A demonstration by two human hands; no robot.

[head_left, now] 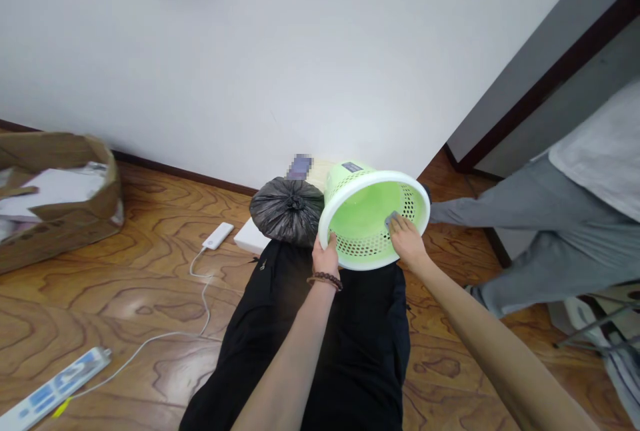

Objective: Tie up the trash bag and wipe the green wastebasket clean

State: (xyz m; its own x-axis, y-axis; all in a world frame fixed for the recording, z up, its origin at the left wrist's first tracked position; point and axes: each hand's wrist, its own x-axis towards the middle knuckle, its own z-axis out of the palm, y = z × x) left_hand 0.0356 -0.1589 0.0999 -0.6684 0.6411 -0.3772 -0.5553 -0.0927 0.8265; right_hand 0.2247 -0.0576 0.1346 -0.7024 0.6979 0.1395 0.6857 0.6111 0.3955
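Looks like an ordinary room, home or maybe small office, can't really tell which. Wood-look floor (155, 304), plain white wall (240, 71) with dark skirting (185, 172) on the far side, dark brown trim (553, 82) on the right, cardboard box (65, 234) of stuff at left, power strip (57, 386) lying near left.

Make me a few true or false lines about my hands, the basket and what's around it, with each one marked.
1. The left hand grips the rim of the green basket. True.
2. The right hand is outside the basket. False: it is inside, holding a small grey item.
3. A black bag is left of the basket. True.
4. The beaded bracelet is on the right wrist. False: the left.
5. The cardboard box is open. True.
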